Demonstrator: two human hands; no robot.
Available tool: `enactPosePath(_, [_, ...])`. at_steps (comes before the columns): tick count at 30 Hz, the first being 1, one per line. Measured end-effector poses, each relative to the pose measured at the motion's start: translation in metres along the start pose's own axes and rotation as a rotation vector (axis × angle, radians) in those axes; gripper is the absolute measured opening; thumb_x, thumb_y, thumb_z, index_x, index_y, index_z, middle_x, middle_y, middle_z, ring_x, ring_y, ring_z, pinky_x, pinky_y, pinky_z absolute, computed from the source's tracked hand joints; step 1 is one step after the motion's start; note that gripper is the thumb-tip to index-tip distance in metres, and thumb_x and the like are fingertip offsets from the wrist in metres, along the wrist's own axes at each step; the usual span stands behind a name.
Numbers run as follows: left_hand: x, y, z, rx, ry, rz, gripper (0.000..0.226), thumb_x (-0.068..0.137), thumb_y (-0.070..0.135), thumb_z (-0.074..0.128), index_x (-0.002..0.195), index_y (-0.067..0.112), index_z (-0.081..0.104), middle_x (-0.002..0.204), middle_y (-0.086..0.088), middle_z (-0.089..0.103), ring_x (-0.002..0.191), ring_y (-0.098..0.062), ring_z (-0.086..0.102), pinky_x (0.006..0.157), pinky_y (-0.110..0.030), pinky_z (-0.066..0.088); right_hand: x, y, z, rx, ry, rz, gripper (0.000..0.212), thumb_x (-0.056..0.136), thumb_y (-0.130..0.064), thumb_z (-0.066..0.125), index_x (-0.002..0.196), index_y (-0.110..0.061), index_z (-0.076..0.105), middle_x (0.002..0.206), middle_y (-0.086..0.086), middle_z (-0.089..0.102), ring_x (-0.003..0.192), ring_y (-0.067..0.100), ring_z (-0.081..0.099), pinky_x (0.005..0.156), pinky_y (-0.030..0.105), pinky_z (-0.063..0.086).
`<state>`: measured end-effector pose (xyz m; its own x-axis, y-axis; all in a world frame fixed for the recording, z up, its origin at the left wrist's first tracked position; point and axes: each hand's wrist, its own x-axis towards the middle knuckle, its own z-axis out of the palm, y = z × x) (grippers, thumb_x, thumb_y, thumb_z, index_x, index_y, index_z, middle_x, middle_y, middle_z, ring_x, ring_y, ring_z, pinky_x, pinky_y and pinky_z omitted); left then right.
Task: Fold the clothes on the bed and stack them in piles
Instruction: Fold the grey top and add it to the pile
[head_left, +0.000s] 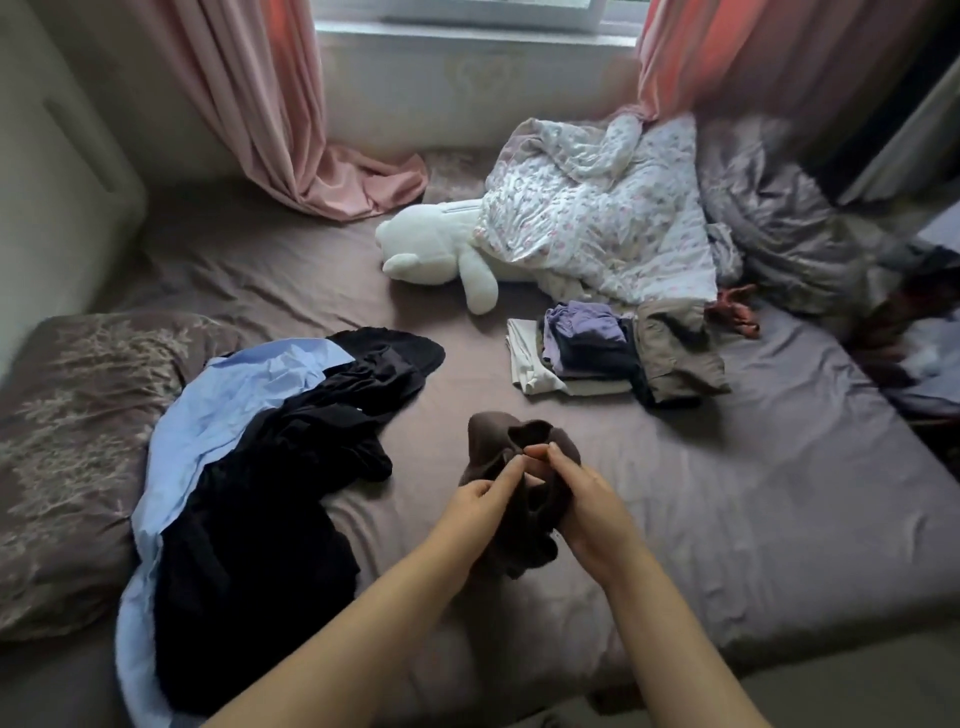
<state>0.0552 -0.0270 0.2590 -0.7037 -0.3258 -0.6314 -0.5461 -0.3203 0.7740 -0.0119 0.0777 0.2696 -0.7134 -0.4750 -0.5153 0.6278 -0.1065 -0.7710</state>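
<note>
Now both hands, left hand (475, 501) and right hand (582, 501), pinch a bunched dark brown garment (524, 499); unfolded black clothes (291, 467) lie left, a folded stack (597, 353) beyond.

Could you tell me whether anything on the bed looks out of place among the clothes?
Yes. A white plush toy lies on its side near the folded piles, half under a rumpled floral quilt. A small reddish item sits loose beside the piles, unfolded.
</note>
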Motion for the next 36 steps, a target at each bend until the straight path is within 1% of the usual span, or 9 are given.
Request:
enactPosePath(4, [0.015, 0.014, 0.052, -0.057, 0.121, 0.124, 0.026, 0.085, 0.045, 0.065, 0.079, 0.022, 0.075, 0.084, -0.005, 0.074, 0.091, -0.025, 0.068, 0.087, -0.041, 0.054, 0.004, -0.041, -0.050, -0.214, -0.061, -0.019, 0.033, 0.100, -0.025, 0.045, 0.102, 0.000, 0.066, 0.099, 0.017, 0.072, 0.090, 0.021, 0.069, 0.072, 0.025, 0.054])
enactPosePath(7, [0.023, 0.026, 0.080, -0.058, 0.244, 0.166, 0.023, 0.093, 0.025, 0.060, 0.075, 0.018, 0.070, 0.067, -0.001, 0.064, 0.065, -0.016, 0.059, 0.063, -0.027, 0.050, 0.014, -0.070, -0.091, -0.391, 0.087, -0.063, 0.027, 0.096, -0.029, 0.054, 0.086, -0.010, 0.070, 0.077, 0.006, 0.070, 0.071, 0.013, 0.065, 0.064, 0.020, 0.050])
enactPosePath(11, [0.028, 0.037, 0.087, -0.024, 0.352, 0.224, 0.020, 0.093, 0.024, 0.060, 0.080, 0.010, 0.065, 0.064, 0.001, 0.056, 0.060, -0.009, 0.049, 0.047, -0.006, 0.038, 0.029, -0.103, -0.144, -0.421, 0.268, -0.150, 0.020, 0.094, -0.025, 0.060, 0.081, -0.012, 0.068, 0.061, 0.001, 0.054, 0.058, 0.011, 0.052, 0.057, 0.018, 0.045])
enactPosePath(15, [0.036, 0.038, 0.077, 0.028, 0.439, 0.289, 0.027, 0.095, 0.027, 0.057, 0.073, 0.013, 0.063, 0.060, -0.003, 0.053, 0.058, -0.013, 0.048, 0.053, -0.018, 0.040, 0.037, -0.128, -0.177, -0.347, 0.358, -0.207, 0.026, 0.092, -0.025, 0.063, 0.070, -0.011, 0.064, 0.070, 0.003, 0.058, 0.072, 0.014, 0.054, 0.072, 0.032, 0.046])
enactPosePath(18, [0.043, 0.044, 0.075, 0.065, 0.420, 0.332, 0.025, 0.095, 0.028, 0.058, 0.077, 0.011, 0.062, 0.062, -0.005, 0.055, 0.060, -0.014, 0.051, 0.059, -0.025, 0.041, 0.034, -0.141, -0.183, -0.318, 0.374, -0.221, 0.023, 0.090, -0.023, 0.065, 0.070, -0.012, 0.063, 0.070, 0.004, 0.058, 0.069, 0.014, 0.054, 0.068, 0.029, 0.046])
enactPosePath(23, [0.039, 0.069, 0.074, -0.025, 0.376, 0.419, 0.010, 0.089, 0.013, 0.065, 0.096, 0.007, 0.063, 0.071, -0.004, 0.062, 0.067, -0.012, 0.058, 0.058, -0.017, 0.047, 0.022, -0.167, -0.185, -0.216, 0.341, -0.302, 0.013, 0.093, -0.015, 0.060, 0.080, -0.014, 0.060, 0.070, -0.001, 0.070, 0.065, 0.008, 0.064, 0.059, 0.018, 0.052])
enactPosePath(28, [0.039, 0.111, 0.081, -0.220, 0.261, 0.372, 0.007, 0.093, 0.011, 0.059, 0.088, 0.015, 0.063, 0.078, -0.001, 0.062, 0.069, -0.010, 0.058, 0.062, -0.019, 0.050, 0.029, -0.198, -0.188, -0.185, 0.334, -0.373, 0.016, 0.095, -0.015, 0.056, 0.079, -0.017, 0.057, 0.056, -0.010, 0.064, 0.053, 0.002, 0.057, 0.051, 0.015, 0.049])
enactPosePath(33, [0.053, 0.143, 0.110, -0.244, 0.213, 0.329, 0.010, 0.095, 0.012, 0.057, 0.088, 0.018, 0.061, 0.081, 0.001, 0.063, 0.072, -0.008, 0.058, 0.060, -0.016, 0.051, 0.058, -0.224, -0.201, -0.149, 0.300, -0.369, 0.018, 0.097, -0.015, 0.053, 0.080, -0.021, 0.052, 0.053, -0.011, 0.062, 0.047, -0.001, 0.056, 0.048, 0.015, 0.045])
enactPosePath(36, [0.069, 0.160, 0.126, -0.184, 0.277, 0.350, 0.007, 0.094, 0.016, 0.059, 0.089, 0.021, 0.062, 0.082, 0.005, 0.063, 0.083, -0.011, 0.056, 0.075, -0.025, 0.043, 0.078, -0.245, -0.208, -0.160, 0.245, -0.376, 0.018, 0.098, -0.016, 0.051, 0.081, -0.021, 0.052, 0.055, -0.013, 0.063, 0.050, -0.002, 0.059, 0.048, 0.015, 0.046])
